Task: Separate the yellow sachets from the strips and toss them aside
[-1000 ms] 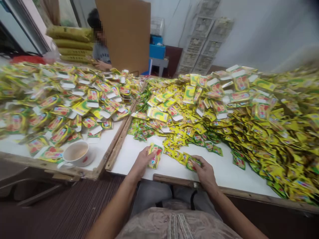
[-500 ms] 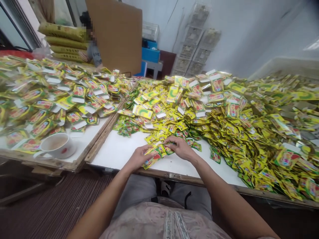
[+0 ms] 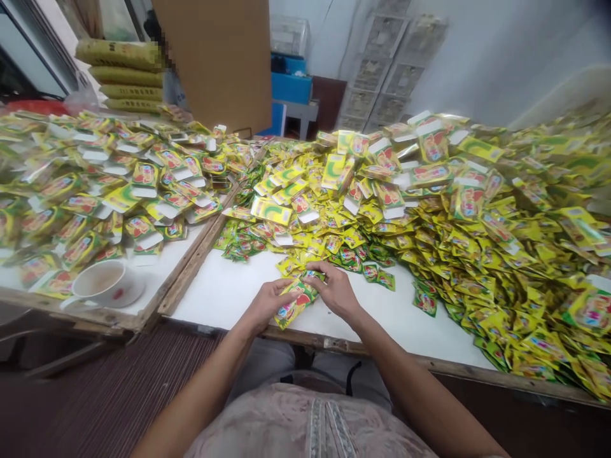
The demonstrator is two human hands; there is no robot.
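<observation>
My left hand (image 3: 267, 303) grips a small stack of yellow-green sachets (image 3: 294, 301) at the near edge of the white table (image 3: 224, 294). My right hand (image 3: 334, 289) is closed on the same stack from the right, its fingers over the top of it. Both hands meet over the table's front edge. Just beyond them begins a big heap of loose yellow sachets (image 3: 429, 216) that covers the middle and right of the table.
A second table on the left carries larger carded packets (image 3: 119, 191) and a white cup on a saucer (image 3: 102, 283) near its front edge. A wooden strip (image 3: 191, 267) separates the two tables. A brown cardboard sheet (image 3: 214, 57), stacked yellow sacks (image 3: 121, 76) and a partly hidden person stand behind.
My right hand swept sachets from the right across to my left hand. Both hands now hold one stack together near the table edge.
</observation>
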